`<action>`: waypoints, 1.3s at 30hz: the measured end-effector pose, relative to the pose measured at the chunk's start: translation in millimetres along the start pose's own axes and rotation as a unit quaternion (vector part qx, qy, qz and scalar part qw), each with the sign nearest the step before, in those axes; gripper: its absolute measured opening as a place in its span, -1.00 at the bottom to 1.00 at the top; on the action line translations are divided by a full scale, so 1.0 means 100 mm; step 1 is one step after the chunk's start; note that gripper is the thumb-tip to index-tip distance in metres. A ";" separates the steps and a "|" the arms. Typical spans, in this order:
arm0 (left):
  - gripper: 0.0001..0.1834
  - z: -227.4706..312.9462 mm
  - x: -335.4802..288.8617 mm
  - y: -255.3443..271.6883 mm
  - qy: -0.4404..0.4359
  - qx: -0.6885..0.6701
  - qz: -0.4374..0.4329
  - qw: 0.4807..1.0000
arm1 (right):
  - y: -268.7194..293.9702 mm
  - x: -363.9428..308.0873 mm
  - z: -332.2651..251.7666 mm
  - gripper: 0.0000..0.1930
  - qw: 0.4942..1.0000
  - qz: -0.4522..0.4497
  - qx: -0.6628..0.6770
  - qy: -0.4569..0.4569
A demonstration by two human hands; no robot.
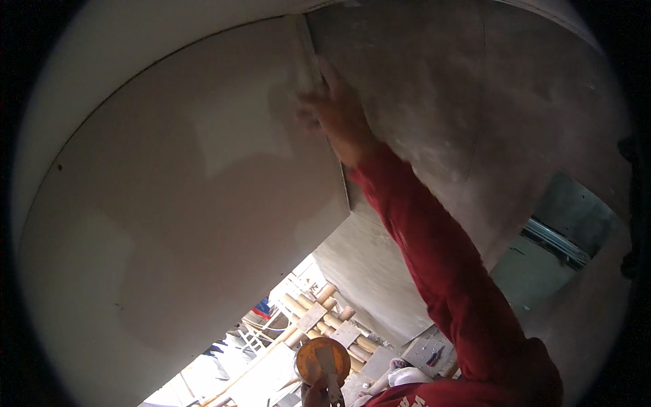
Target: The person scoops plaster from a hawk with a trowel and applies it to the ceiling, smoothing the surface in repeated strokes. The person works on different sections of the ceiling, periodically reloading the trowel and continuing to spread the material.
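Overhead, right hand (332,112) grip pressing blurred tool into wall corner (308,47); left hand (315,392) grip holding orange-disc tool (323,359).

We see only a part of our own body here. Our right arm is covered by a long red sleeve (441,264) of soft, thick cloth, like a sweatshirt, with many folds and wrinkles along it. The sleeve ends at the wrist with a tighter cuff, and our right hand (332,112) comes out of it bare, without a glove; it looks blurred in the picture. At the lower edge the same red cloth becomes wider, where the body of the sweatshirt (475,390) begins, and some white printed marks are on it. Our left hand (315,392) shows only a little at the bottom edge, also bare.
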State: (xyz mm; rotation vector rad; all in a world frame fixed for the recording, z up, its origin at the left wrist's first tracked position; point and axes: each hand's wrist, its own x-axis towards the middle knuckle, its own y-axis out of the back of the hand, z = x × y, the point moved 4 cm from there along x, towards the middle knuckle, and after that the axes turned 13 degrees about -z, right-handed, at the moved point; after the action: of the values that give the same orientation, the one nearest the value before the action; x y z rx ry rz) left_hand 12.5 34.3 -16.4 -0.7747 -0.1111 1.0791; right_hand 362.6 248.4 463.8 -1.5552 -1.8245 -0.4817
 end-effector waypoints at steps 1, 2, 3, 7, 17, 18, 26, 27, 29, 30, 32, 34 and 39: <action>-0.15 -0.01 -0.03 0.00 0.001 0.020 0.009 1.000 | 0.03 0.24 0.05 -0.04 0.996 0.041 -0.076 0.002; -0.16 -0.02 -0.06 0.01 0.004 0.039 0.017 0.999 | 0.08 0.42 0.07 -0.04 0.987 0.067 -0.147 0.010; -0.16 -0.03 -0.08 0.01 0.003 0.051 0.025 0.998 | 0.11 0.59 0.10 -0.05 0.987 0.089 -0.132 0.017; -0.18 -0.01 -0.12 0.04 0.003 0.071 0.051 0.996 | 0.18 1.09 0.15 -0.05 0.980 0.099 -0.158 0.064; -0.21 -0.02 -0.15 0.02 0.002 0.089 0.071 0.993 | 0.27 1.21 0.11 -0.08 0.991 0.101 -0.076 0.052; -0.22 -0.02 -0.16 0.02 0.003 0.089 0.073 0.993 | 0.26 1.22 0.11 -0.08 0.990 0.095 -0.091 0.051; -0.24 0.00 -0.15 0.03 0.006 0.099 0.073 0.992 | 0.24 1.22 0.03 -0.11 0.993 0.090 -0.065 0.047; -0.25 0.01 -0.15 0.03 0.007 0.100 0.074 0.992 | 0.23 1.21 0.02 -0.11 0.993 0.084 -0.069 0.045; -0.25 0.02 -0.16 0.04 0.008 0.102 0.075 0.992 | 0.23 1.22 0.02 -0.12 0.993 0.074 -0.078 0.043; -0.25 0.02 -0.16 0.04 0.008 0.103 0.075 0.992 | 0.24 1.24 0.04 -0.13 0.993 0.085 -0.068 0.043; -0.26 0.03 -0.17 0.05 0.008 0.104 0.077 0.992 | 0.27 1.31 0.08 -0.16 0.992 0.092 -0.069 0.057; -0.27 0.04 -0.17 0.05 0.009 0.104 0.076 0.992 | 0.31 1.43 0.17 -0.32 0.994 0.085 0.035 0.051; -0.28 0.05 -0.17 0.07 0.012 0.108 0.075 0.991 | 0.20 1.62 0.24 -0.78 0.990 -0.005 0.081 0.115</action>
State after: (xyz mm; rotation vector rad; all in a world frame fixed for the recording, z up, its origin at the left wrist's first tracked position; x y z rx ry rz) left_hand -3.4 24.3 -12.1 -0.6081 0.0847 1.2022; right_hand 367.6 384.4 557.6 -1.3239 -1.6519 -0.4841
